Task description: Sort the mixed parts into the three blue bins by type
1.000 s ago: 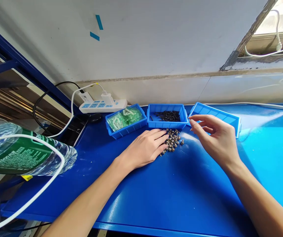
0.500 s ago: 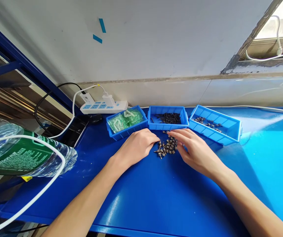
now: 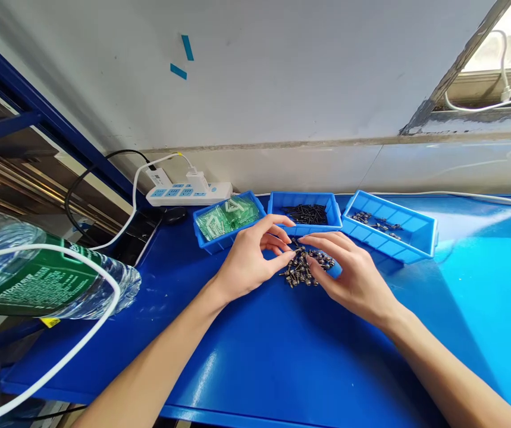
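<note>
A loose pile of small metal screws (image 3: 300,275), seemingly with washers on them, lies on the blue table between my hands. My left hand (image 3: 250,257) is over the pile's left side, thumb and fingers spread apart, the thumb tip close to the screws. From the right, my right hand (image 3: 353,267) curves around the pile, with a gap between its thumb and index finger. Its fingers cover part of the screws. I see nothing held in either hand. Just behind the hands, a blue bin (image 3: 304,228) contains black screws (image 3: 306,214).
A left blue bin (image 3: 226,242) has green-printed plastic packets (image 3: 228,217); a right blue bin (image 3: 420,229) has several metal screws. Behind them are a power strip (image 3: 215,191) and the wall. A large bottle (image 3: 41,279) and a white cable (image 3: 99,318) are at left.
My left hand has opened, its fingers lifting and spreading over the pile. My right thumb has shifted left over the screws. The pile shows more screws on its right side.
</note>
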`<action>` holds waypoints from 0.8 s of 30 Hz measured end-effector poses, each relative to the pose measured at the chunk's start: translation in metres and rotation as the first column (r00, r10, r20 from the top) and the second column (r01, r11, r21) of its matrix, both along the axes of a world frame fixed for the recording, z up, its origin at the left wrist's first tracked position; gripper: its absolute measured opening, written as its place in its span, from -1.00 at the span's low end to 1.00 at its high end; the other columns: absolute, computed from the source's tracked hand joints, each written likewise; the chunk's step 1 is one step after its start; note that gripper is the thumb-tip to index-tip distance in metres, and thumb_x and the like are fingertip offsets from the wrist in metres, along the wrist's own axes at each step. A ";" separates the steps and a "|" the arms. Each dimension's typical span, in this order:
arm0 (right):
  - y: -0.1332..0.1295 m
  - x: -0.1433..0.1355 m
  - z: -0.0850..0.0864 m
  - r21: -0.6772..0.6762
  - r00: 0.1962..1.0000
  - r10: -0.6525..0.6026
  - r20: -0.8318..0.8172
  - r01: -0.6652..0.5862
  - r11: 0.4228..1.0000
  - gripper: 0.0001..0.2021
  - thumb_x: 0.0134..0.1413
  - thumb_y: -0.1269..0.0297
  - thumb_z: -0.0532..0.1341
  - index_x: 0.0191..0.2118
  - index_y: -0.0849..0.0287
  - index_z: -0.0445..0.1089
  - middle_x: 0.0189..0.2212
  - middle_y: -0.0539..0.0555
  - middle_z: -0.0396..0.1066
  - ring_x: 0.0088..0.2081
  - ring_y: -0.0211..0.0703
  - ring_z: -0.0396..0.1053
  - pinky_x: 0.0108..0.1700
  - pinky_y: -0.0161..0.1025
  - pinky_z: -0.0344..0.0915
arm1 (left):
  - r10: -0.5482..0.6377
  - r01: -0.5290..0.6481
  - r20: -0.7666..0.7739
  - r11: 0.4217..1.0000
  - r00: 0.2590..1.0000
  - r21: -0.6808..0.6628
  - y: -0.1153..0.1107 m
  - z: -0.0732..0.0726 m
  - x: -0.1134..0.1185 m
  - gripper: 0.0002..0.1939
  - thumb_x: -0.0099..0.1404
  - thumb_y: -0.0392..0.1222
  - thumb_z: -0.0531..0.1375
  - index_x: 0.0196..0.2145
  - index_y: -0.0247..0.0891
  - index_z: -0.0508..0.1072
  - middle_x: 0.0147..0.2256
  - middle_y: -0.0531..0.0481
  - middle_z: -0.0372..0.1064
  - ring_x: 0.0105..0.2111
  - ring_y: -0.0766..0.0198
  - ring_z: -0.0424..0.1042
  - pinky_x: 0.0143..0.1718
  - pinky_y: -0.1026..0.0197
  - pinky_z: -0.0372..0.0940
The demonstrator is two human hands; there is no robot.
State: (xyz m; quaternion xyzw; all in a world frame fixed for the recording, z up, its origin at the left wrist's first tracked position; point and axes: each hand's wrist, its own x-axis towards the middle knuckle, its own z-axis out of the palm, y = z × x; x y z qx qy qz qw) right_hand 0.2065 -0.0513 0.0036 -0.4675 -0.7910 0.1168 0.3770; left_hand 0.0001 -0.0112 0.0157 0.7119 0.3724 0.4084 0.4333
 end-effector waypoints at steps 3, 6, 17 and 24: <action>-0.002 -0.002 0.010 -0.163 0.977 0.037 -0.208 -0.072 0.984 -0.78 0.23 0.28 0.29 -0.06 0.14 0.60 -0.20 0.13 0.66 -0.24 -0.04 0.61 -0.17 -0.13 0.59 | -0.025 0.046 0.132 0.987 0.991 -0.157 -0.001 0.003 0.001 -0.51 0.14 -0.34 0.42 -0.02 -0.17 0.37 -0.29 0.11 0.46 -0.36 0.38 0.55 -0.20 0.31 0.49; -0.003 -0.003 0.018 -0.382 0.923 0.016 -0.385 -0.175 0.907 -0.81 0.18 0.17 0.34 -0.18 0.14 0.64 -0.31 0.09 0.68 -0.35 -0.07 0.62 -0.30 -0.20 0.58 | -0.046 0.101 0.214 0.963 0.976 -0.250 -0.001 0.004 0.003 -0.46 0.10 -0.32 0.45 -0.03 -0.16 0.32 -0.31 0.13 0.47 -0.37 0.39 0.56 -0.21 0.32 0.48; 0.001 0.011 0.019 -0.329 0.825 -0.191 -0.532 0.006 0.944 -0.80 -0.02 0.11 0.48 -0.32 0.11 0.68 -0.42 0.09 0.68 -0.41 0.02 0.65 -0.33 -0.15 0.62 | -0.031 0.082 -0.195 0.961 0.980 0.263 -0.003 -0.007 0.009 -0.79 0.49 -0.23 0.17 0.04 -0.26 0.46 -0.01 -0.16 0.58 0.04 0.10 0.57 0.15 0.02 0.44; 0.006 0.039 0.034 0.009 0.738 -0.585 -0.335 0.624 0.782 -0.83 0.05 0.24 0.40 -0.22 0.13 0.66 -0.36 0.11 0.67 -0.36 0.03 0.65 -0.23 -0.05 0.62 | 0.075 0.347 -0.683 0.818 0.727 0.459 -0.006 -0.014 0.016 -0.56 0.60 -0.10 0.02 0.28 -0.38 0.36 0.25 -0.28 0.39 0.28 -0.01 0.35 0.24 -0.06 0.35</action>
